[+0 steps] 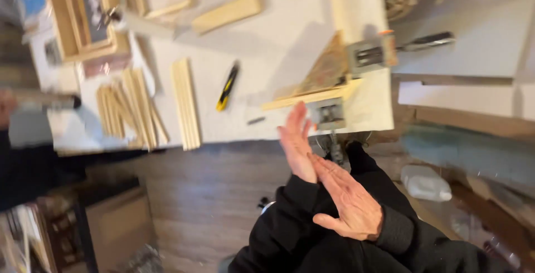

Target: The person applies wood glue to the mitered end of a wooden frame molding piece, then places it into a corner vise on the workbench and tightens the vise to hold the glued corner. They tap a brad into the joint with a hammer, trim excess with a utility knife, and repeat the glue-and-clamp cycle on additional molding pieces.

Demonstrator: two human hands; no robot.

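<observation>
White bench [267, 39] above wood floor. Your left hand [296, 142] and right hand [348, 198] flat, crossed, touching, grasping nothing. Clamped frame corner [326, 78] just beyond fingertips; keep palms clear of clamp [370, 54], knife [227, 86].

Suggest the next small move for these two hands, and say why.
Probably part the hands and bring the left hand forward to the grey clamp at the table edge. Both hands are empty: the right hand lies across the left wrist, and neither has a grip on anything. The clamp, fixed on the wooden frame corner, is the nearest thing.
</observation>
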